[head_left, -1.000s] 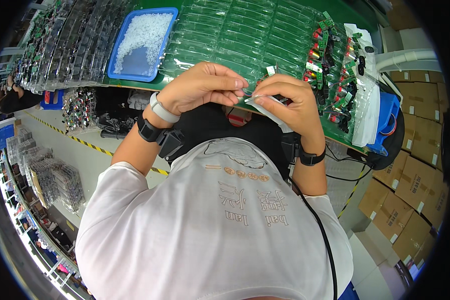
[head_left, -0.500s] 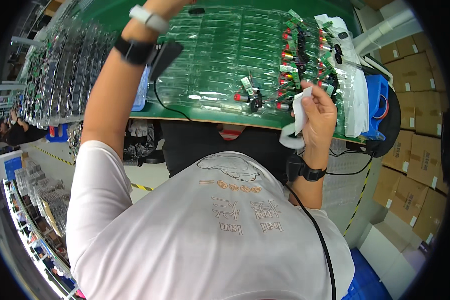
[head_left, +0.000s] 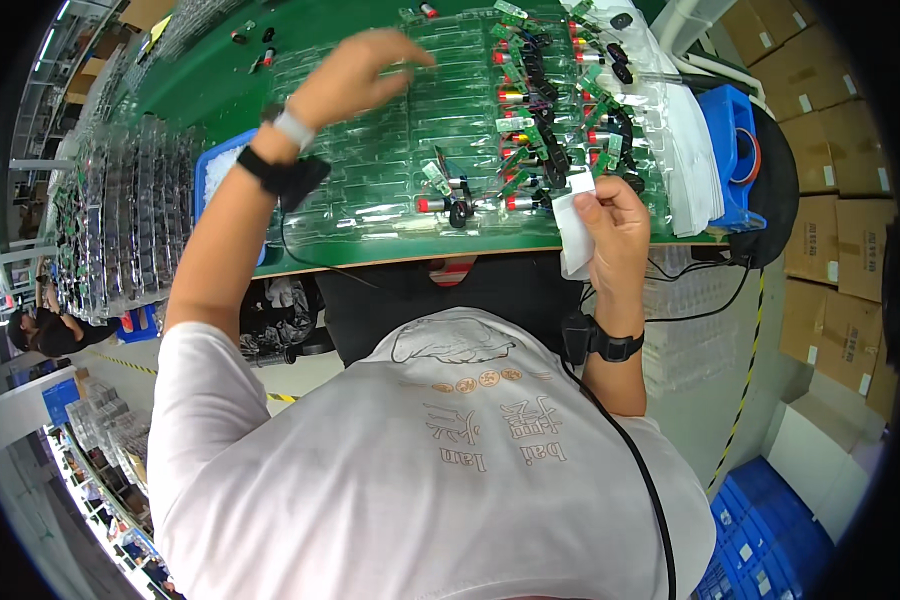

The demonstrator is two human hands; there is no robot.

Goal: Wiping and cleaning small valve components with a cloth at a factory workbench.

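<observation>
My left hand (head_left: 365,78) hovers over the far left part of a clear plastic tray (head_left: 370,195), its thumb and fingers apart, with nothing visible between them. A white paper strip (head_left: 575,230) is pinched in my right hand (head_left: 620,225) at the table's near edge. Just left of that hand, small assemblies (head_left: 545,130) with green circuit boards, red-ended cylinders and black parts lie in rows in the tray slots. Apart from those rows, one assembly (head_left: 455,205) lies nearer to me.
White sheets (head_left: 685,150) lie along the tray's right side, beside a blue tape dispenser (head_left: 730,150). At left stand a blue bin (head_left: 205,165) and stacked filled trays (head_left: 130,220). Loose parts (head_left: 267,55) lie on the green tabletop at the far left. Cartons (head_left: 840,230) are piled at right.
My left hand has come down and into full view over the tray. My right hand still holds the white strip, whose curled lower end now hangs straighter. The view has shifted.
</observation>
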